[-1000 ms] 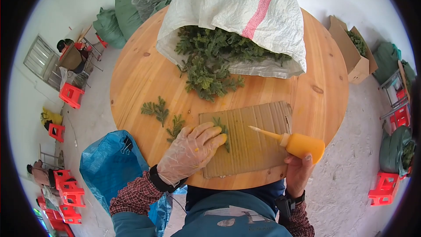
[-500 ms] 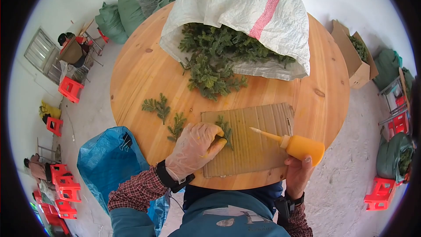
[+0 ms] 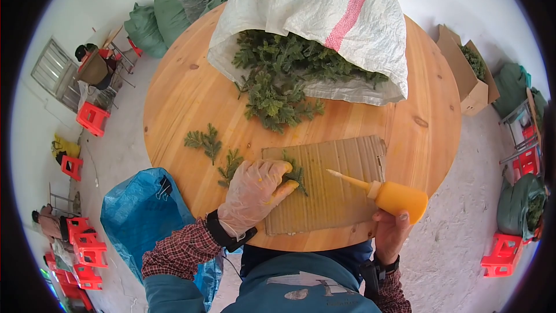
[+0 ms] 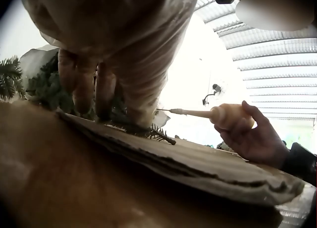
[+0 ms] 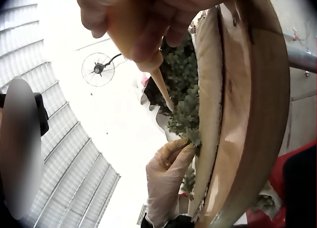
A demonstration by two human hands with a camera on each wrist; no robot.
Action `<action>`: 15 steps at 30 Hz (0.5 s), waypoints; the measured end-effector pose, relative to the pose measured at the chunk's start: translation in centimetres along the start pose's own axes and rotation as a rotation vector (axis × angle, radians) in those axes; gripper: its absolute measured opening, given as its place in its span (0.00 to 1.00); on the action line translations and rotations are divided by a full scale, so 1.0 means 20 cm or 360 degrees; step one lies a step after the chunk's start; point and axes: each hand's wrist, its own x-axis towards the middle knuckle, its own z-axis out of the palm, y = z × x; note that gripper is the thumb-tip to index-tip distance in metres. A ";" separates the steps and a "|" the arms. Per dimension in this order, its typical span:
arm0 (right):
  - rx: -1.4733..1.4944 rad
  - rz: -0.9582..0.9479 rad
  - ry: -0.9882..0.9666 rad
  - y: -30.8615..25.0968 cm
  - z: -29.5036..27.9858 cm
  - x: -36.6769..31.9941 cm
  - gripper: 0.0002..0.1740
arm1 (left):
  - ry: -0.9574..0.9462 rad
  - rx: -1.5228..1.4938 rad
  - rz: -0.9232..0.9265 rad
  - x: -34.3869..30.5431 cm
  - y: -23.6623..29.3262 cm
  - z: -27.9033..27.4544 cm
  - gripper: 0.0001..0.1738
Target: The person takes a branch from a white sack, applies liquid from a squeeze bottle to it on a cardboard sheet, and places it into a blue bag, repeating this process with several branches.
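My left hand point(image 3: 253, 194), in a clear plastic glove with yellow-stained fingertips, pinches a small green fir sprig point(image 3: 296, 175) between thumb and forefinger. The sprig lies over the left part of a corrugated cardboard sheet point(image 3: 341, 197). In the right wrist view, the gloved fingertips meet at the sprig. My bare right hand point(image 3: 392, 232) grips a yellow-orange squeeze bottle point(image 3: 399, 200) beyond the cardboard's right edge. Its long, pale-tipped nozzle point(image 3: 347, 178) points left across the sheet, apart from the sprig. Just left of the gloved hand lies another sprig point(image 3: 230, 168).
A white woven sack point(image 3: 278, 6) spills a heap of fir sprigs point(image 3: 275, 101) at the back of the round wooden table point(image 3: 174, 104). One sprig point(image 3: 204, 142) lies farther left. A blue bag point(image 3: 142, 214) hangs at the table's left edge. Red stools point(image 3: 92, 117) stand around.
The left hand has gone from lying flatter over the sprig to pinching it with thumb and forefinger. The right hand and bottle have barely moved.
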 end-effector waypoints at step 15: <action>-0.0597 -0.0153 -0.0291 -0.10 0.16 -0.12 0.47 | -0.0065 -0.0127 0.0012 0.05 -0.05 -0.01 0.31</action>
